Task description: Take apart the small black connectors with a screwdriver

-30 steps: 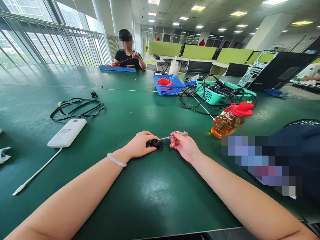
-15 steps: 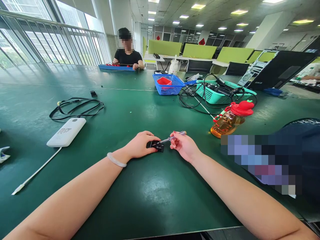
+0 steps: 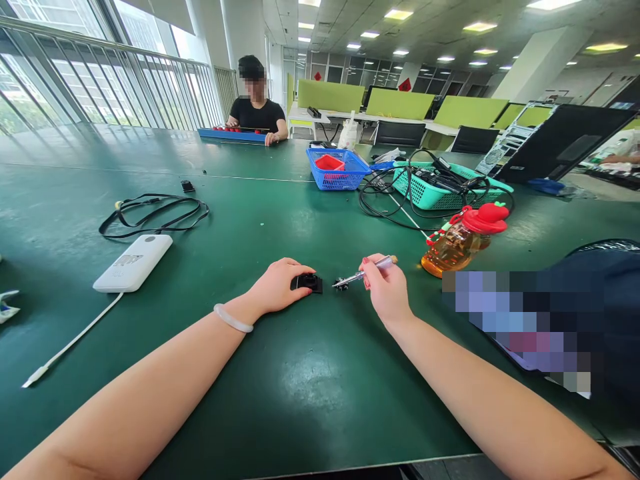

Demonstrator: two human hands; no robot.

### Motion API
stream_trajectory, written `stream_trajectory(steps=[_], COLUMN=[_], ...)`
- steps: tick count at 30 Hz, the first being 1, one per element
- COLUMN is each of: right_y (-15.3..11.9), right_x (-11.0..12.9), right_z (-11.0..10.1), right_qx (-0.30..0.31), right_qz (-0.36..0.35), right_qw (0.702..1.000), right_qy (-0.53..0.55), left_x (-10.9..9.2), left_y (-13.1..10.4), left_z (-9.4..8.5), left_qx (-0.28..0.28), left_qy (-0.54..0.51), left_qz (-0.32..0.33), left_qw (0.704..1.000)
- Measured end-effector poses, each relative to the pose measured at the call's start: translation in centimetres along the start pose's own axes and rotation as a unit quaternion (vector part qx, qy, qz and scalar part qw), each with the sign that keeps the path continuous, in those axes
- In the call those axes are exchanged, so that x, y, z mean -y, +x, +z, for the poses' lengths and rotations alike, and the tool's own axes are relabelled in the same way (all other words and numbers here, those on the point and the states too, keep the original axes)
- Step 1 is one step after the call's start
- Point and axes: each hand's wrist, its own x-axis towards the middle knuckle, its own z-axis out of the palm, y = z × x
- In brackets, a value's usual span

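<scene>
My left hand [image 3: 283,285] has its thumb and fingers closed round a small black rectangular part [image 3: 314,283] resting on the green table. Part of that piece is covered by the fingers. In my right hand [image 3: 387,287] is a slim screwdriver [image 3: 370,269] with a clear handle, pinched and slanting down to the left. Its tip meets a little cluster of dark bits [image 3: 341,285], too small to name for certain, lying just right of the black part. A narrow gap of table separates the two.
On the left lie a white power bank [image 3: 134,264] and a looped black cable [image 3: 155,217]. A drink bottle with a red lid [image 3: 457,243], a blue basket [image 3: 337,175] and a teal basket of cables [image 3: 425,190] are at right. Across the table sits a person [image 3: 257,110].
The screwdriver tip has moved right, off the black part and onto the small dark bits beside it. My left hand stays on the part, which has shifted slightly up and left.
</scene>
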Motion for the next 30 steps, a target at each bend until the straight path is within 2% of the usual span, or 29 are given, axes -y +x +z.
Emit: stream_trajectory(steps=[2, 6, 9, 14, 17, 22, 26, 30], right_y=[-0.7, -1.7, -1.9, -2.0, -2.0, -1.4, -0.8, -1.0], right_x=[0.6, 1.7, 2.0, 2.1, 2.1, 1.3, 0.4, 0.6], right_z=[0.0, 0.4, 0.5, 0.4, 0.4, 0.5, 0.7, 0.7], right_qx=[0.049, 0.164, 0.214, 0.226, 0.182, 0.082, 0.112, 0.133], right_qz=[-0.077, -0.195, -0.228, -0.249, -0.223, -0.119, -0.038, -0.043], right_qw=[0.994, 0.954, 0.927, 0.916, 0.933, 0.978, 0.987, 0.979], right_qy=[-0.056, -0.157, -0.206, -0.22, -0.217, -0.152, -0.111, -0.146], left_x=[0.0, 0.1, 0.1, 0.2, 0.3, 0.3, 0.3, 0.3], left_y=[0.0, 0.0, 0.0, 0.0, -0.1, -0.1, 0.1, 0.1], left_z=[0.0, 0.1, 0.1, 0.1, 0.1, 0.1, 0.0, 0.1], left_qx=[0.0, -0.004, -0.004, -0.004, -0.005, 0.002, 0.009, 0.013], left_qy=[-0.002, -0.011, -0.019, -0.022, -0.026, -0.034, -0.034, -0.031], left_qz=[0.004, 0.008, 0.012, 0.013, 0.017, 0.027, 0.039, 0.03], left_qw=[1.0, 1.0, 1.0, 1.0, 1.0, 0.999, 0.999, 0.999])
